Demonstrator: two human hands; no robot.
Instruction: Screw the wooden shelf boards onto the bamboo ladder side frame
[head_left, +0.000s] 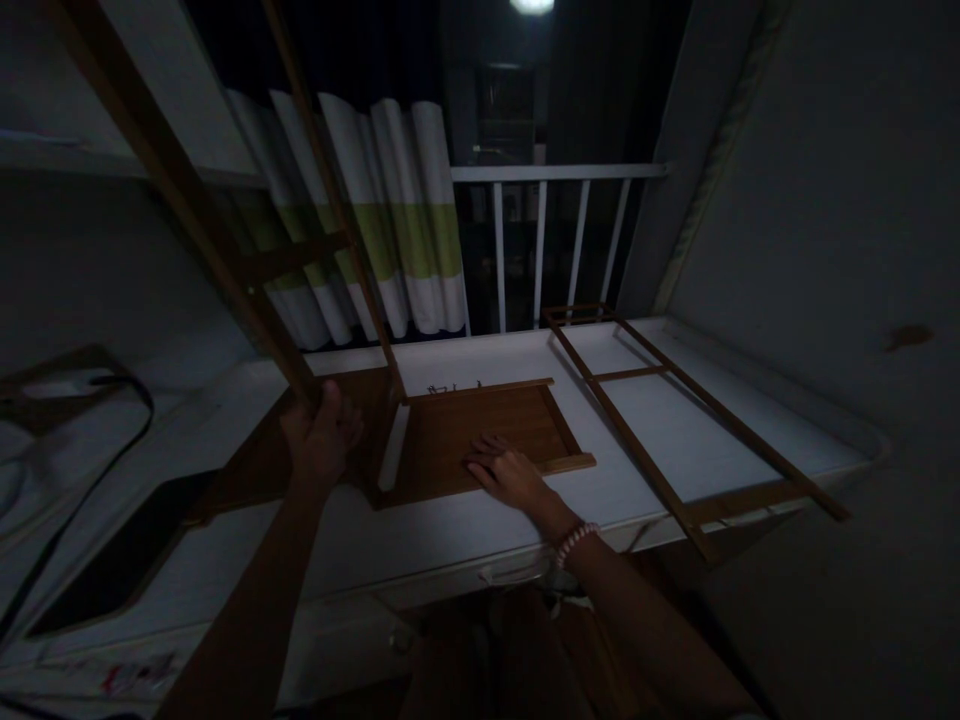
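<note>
Light: dim all round; one bright white glow (pixel 532 5) at the top of the window, and I can't tell lamp from reflection.
Window (pixel 600 90): nearly black, with faint, blurred shapes in it.
Railing (pixel 559 174): white, a top rail over upright bars, across the window's lower part.
Curtain (pixel 426 238): hanging in folds left of the railing, dark blue above, then bands of white, yellow-green and white.
Right wall (pixel 832 200): plain grey, with a brown mark (pixel 910 337).
Left side: a pale shelf (pixel 45 155) above deep shadow.
Bench (pixel 457 545): white, running beneath the window, with a raised rim at its right end.
</note>
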